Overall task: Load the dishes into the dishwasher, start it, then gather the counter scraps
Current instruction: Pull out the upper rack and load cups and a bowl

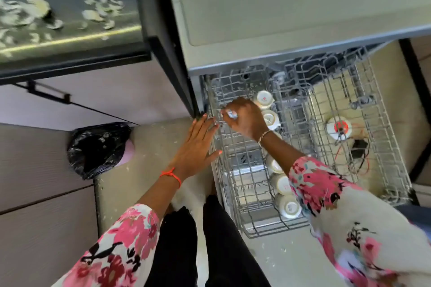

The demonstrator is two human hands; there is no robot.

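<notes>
Floral pink-and-white sleeves (363, 235) lay closest to the lens, framing black trousers. Furthest left, pale vegetable scraps (98, 4) were strewn over the dark glossy countertop (70, 37), light, limp bits that would likely sweep up easily by hand; below them, a crumpled black plastic bin bag (98, 149) sat on the floor against the cabinet. Moving right, the left hand (196, 147), wearing an orange string bracelet, lay flat and released, fingers spread, its fingertips (211, 121) touching the left rim of the grey wire dishwasher rack (387, 147), holding nothing. Just right of it, the right hand (245, 116) was curled over the rack's left section, pinching what seemed a small shiny metal item (231, 113); whether it was cutlery I could not tell, since the fingers hid most of it. Beside that hand, a row of white ceramic cups (288, 205) sat inverted, bases up, the line running from the rack's far end toward the person. These looked stiff, fairly light, breakable and probably slick when wet, best taken around the body rather than by the rim. Further right, a lone white cup with a red-marked base (338, 127) stood well apart, also mouth down. The rack was pulled fully out, its long axis pointing away from the grey dishwasher body (279, 7).
</notes>
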